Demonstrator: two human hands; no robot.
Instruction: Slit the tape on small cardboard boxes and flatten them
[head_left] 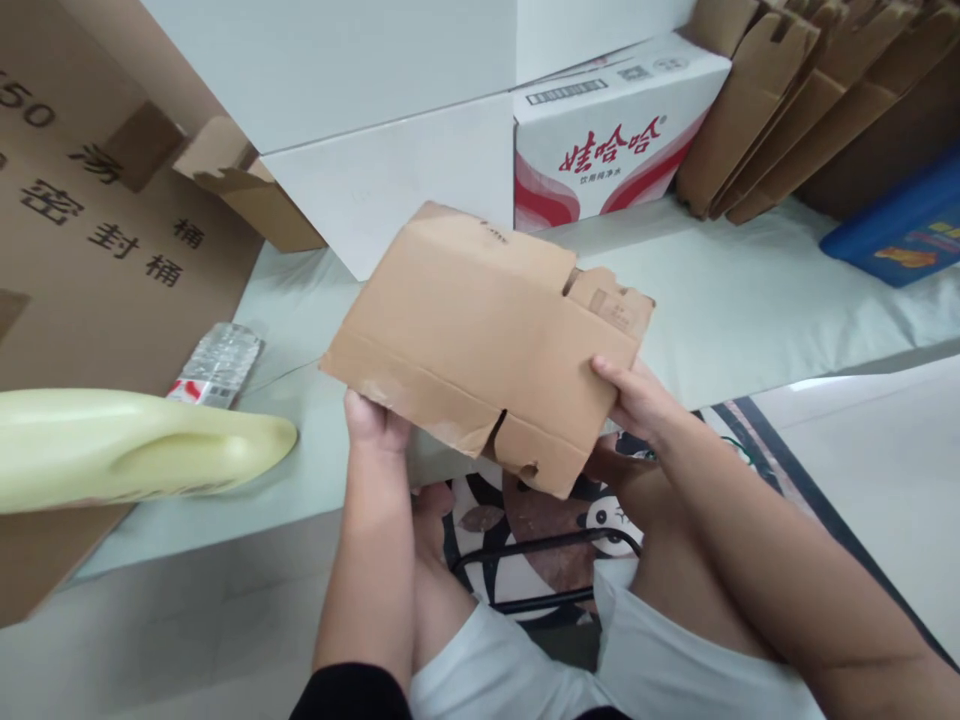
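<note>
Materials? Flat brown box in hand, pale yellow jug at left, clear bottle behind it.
Flat brown folded box, held by left hand and right hand: matte cardboard, probably corrugated; creased score lines, torn fuzzy edges. Pale yellow handled jug: looks like moulded plastic, smooth, soft sheen. Clear ribbed bottle: seemingly thin transparent plastic, see-through, dented walls.
</note>
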